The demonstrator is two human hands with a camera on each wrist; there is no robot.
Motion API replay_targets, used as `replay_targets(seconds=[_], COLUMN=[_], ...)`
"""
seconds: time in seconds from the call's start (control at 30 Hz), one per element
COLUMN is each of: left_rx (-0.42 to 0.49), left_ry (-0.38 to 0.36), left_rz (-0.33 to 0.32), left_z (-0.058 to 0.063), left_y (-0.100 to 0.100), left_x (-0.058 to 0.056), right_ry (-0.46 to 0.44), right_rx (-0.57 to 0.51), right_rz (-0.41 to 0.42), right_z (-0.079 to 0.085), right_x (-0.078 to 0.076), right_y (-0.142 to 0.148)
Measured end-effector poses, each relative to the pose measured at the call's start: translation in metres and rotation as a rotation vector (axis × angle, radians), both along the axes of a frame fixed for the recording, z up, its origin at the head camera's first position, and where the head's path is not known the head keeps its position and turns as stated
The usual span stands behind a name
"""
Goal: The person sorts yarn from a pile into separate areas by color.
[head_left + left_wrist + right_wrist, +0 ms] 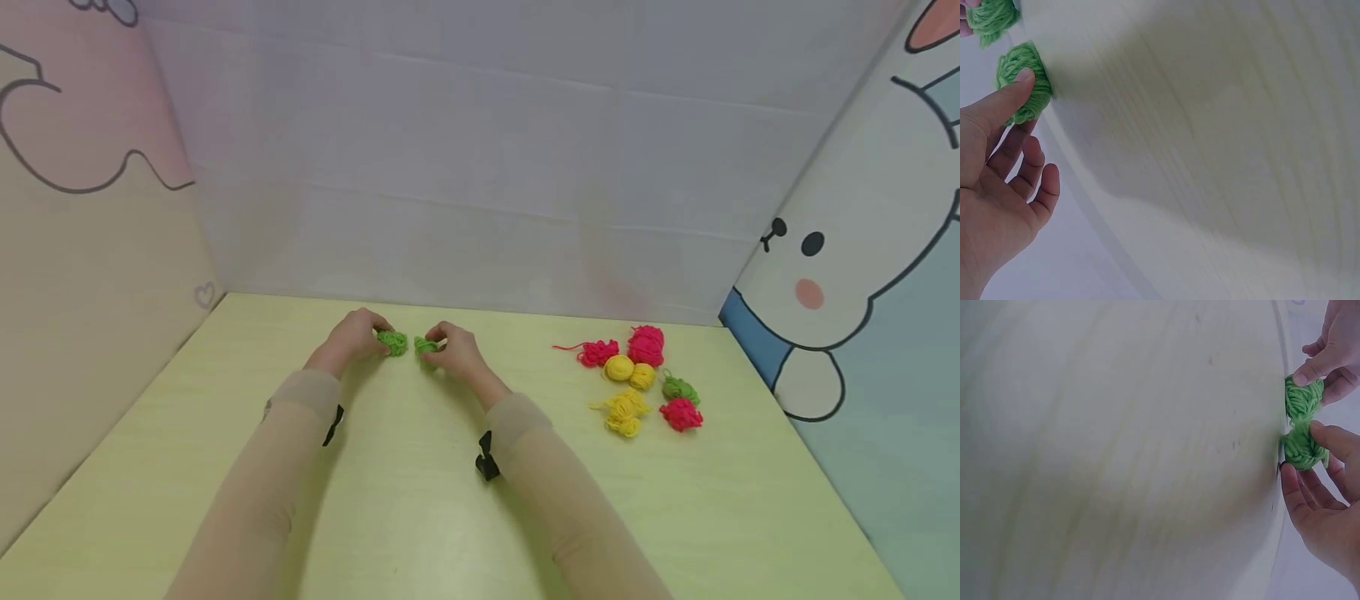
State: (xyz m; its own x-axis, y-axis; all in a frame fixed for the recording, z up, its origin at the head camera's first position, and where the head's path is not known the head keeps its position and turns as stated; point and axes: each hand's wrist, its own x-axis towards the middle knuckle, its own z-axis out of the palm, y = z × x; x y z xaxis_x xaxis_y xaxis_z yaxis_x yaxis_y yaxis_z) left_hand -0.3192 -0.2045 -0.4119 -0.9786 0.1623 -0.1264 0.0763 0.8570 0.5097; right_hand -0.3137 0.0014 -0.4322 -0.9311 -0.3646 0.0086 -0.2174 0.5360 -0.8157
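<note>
Two hands (354, 342) (459, 355), each pinching one green yarn ball (393, 342) (425, 346).

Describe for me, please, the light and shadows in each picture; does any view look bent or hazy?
Head view: brightest and most colourful, with soft shadows beside the sleeves on the table; left wrist view: dim and greyish, a broad shadow across the table, whose edge curves; right wrist view: also greyish and hazy, the table's edge bowed near the green yarn.
</note>
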Motion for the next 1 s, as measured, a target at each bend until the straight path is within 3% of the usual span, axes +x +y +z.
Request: replay_targets(seconds=[0.57,1.0], left_rx=[-0.006,-0.024], left_ry=[0.011,0.041], left_rz=[0.002,-0.015], left_z=[0.001,0.002], left_y=[0.000,0.002], left_x=[0.002,0.003], right_ry=[0.024,0.090], right_rx=[0.007,0.018], right_rz=[0.007,0.024], right_z=[0.005,0.030], right_x=[0.000,0.002], right_y=[0.006,0.039])
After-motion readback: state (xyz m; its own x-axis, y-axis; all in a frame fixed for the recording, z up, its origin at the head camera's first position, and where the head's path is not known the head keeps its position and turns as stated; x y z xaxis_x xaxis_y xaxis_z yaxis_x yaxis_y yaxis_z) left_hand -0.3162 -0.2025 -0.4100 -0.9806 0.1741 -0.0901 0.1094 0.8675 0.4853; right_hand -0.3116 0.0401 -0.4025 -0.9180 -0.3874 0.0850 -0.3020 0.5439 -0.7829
